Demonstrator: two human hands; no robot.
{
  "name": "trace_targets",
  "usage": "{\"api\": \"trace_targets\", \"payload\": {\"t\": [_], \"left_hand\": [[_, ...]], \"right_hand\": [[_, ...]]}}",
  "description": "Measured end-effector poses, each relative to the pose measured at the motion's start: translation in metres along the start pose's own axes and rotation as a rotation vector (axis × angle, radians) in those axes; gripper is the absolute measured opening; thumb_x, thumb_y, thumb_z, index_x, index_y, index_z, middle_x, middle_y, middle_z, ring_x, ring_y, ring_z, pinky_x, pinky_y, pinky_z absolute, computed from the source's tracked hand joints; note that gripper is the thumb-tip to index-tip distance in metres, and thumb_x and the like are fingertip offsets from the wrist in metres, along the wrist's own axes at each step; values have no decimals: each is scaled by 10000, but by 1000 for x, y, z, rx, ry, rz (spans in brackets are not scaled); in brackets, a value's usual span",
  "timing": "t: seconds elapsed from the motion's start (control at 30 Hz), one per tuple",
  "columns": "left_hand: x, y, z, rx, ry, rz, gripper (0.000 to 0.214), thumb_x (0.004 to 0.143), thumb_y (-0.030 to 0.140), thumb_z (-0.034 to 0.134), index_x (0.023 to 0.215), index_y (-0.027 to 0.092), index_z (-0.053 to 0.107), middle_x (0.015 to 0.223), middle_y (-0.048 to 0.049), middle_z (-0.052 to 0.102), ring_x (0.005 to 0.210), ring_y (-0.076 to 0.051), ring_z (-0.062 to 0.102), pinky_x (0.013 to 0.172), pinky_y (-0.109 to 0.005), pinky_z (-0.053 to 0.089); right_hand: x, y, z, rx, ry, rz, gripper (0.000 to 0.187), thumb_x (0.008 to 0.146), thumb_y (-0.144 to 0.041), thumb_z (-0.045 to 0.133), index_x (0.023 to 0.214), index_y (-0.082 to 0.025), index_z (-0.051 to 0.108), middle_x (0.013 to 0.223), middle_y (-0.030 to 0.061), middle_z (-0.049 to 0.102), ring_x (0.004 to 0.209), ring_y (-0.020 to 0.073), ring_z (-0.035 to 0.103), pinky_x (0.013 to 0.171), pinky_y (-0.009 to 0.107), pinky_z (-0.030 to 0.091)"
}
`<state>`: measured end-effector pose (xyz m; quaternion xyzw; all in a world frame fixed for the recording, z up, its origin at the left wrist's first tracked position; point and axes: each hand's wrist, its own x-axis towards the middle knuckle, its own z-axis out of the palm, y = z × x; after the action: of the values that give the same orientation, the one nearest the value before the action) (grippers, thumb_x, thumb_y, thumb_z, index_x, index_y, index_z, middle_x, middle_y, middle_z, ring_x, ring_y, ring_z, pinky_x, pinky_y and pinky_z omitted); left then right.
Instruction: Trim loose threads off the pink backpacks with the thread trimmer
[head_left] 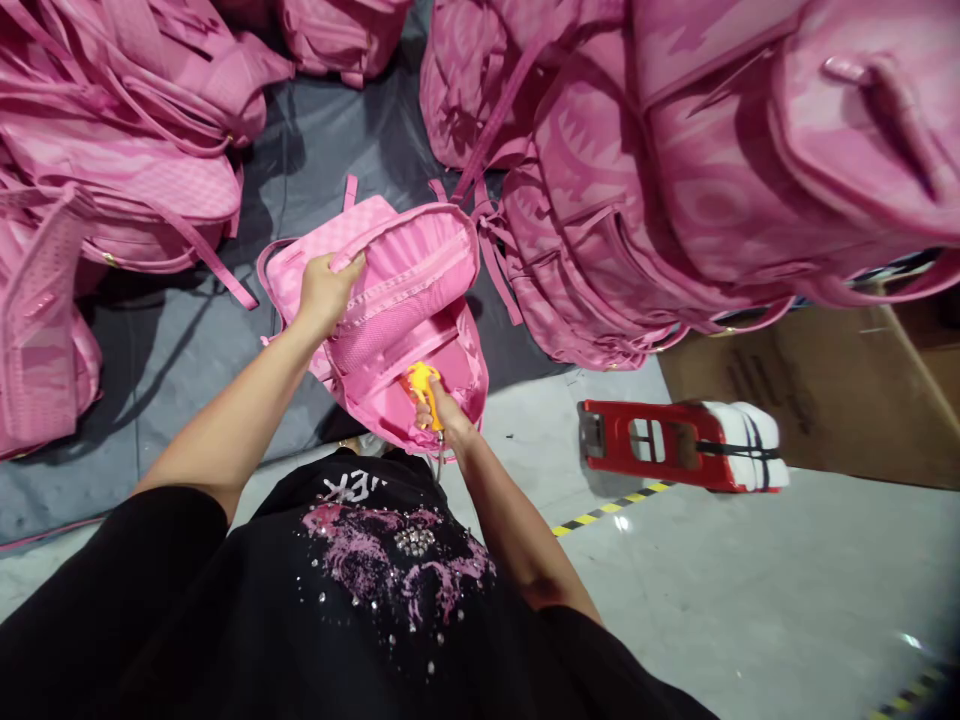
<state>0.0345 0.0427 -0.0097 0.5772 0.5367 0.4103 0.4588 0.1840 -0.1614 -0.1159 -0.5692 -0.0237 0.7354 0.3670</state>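
A pink backpack lies unzipped in front of me, its inside facing up. My left hand is closed on the edge of the raised front panel, thumb on the inner side. Low in the bag's opening, my right hand is wrapped round a yellow air blow gun with an orange-red part at its left. A thin hose runs down from the gun's handle toward my shirt. The tip of the gun is hard to make out against the pink lining.
Pink backpacks are piled at the right, and more pink bags lie at the left on a dark grey cover. A red hand cart with white padding is on the floor by a cardboard box. Yellow-black tape marks the floor.
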Motion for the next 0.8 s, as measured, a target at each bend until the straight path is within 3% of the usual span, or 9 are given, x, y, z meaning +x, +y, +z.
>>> {"api": "trace_targets", "payload": {"t": [0.17, 0.37, 0.57, 0.8], "left_hand": [[-2, 11, 1, 34, -20, 27, 387, 761, 448, 670, 604, 205, 413, 579, 26, 341, 595, -119, 362, 551, -241, 282], [4, 7, 0, 38, 49, 3, 407, 793, 441, 668, 600, 205, 398, 584, 24, 357, 599, -119, 381, 554, -244, 286], [18, -8, 3, 20, 95, -48, 433, 810, 417, 685, 581, 212, 380, 551, 35, 333, 542, -107, 353, 518, -253, 289], [21, -12, 6, -5, 90, -58, 385, 794, 427, 691, 606, 206, 439, 555, 29, 379, 555, -114, 388, 510, -246, 298]], "right_hand": [[7, -5, 3, 130, 14, -2, 462, 961, -648, 407, 771, -230, 458, 448, -101, 326, 319, 64, 227, 306, 189, 289], [5, -10, 3, 415, 306, -250, 472, 1021, -578, 188, 719, -246, 333, 445, -102, 276, 325, 74, 257, 325, 169, 278], [-10, -4, 10, 395, 509, -324, 434, 1030, -533, 199, 760, -245, 380, 435, -75, 402, 337, 95, 382, 336, 192, 334], [-12, -5, 6, 283, 495, -333, 422, 1012, -548, 292, 739, -240, 383, 418, -89, 352, 311, 80, 340, 309, 181, 299]]}}
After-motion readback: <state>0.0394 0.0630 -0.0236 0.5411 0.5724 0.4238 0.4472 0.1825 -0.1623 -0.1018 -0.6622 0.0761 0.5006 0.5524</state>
